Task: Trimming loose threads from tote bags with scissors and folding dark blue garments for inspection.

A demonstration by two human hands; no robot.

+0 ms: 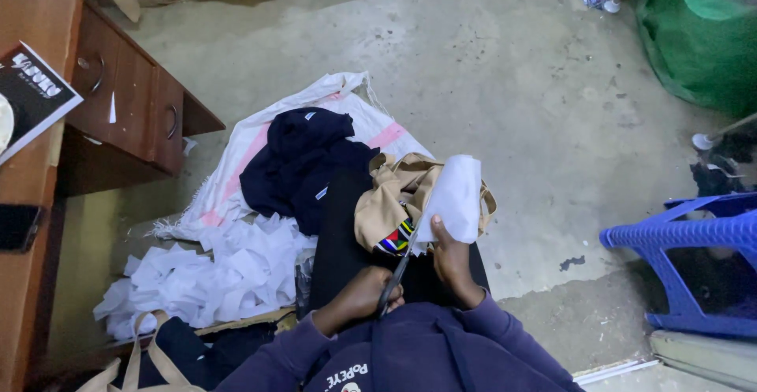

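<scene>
Left hand [355,297] grip around scissors [397,270]

The person wears a dark purple-navy hooded sweatshirt with long sleeves that end in ribbed cuffs at the wrists, just behind the left hand [356,297] and the right hand [451,259]. Both hands are bare, with no gloves or rings visible. Below the hands, the chest carries white printed lettering and a small round white emblem. Black trousers cover the lap beyond the hands.
</scene>
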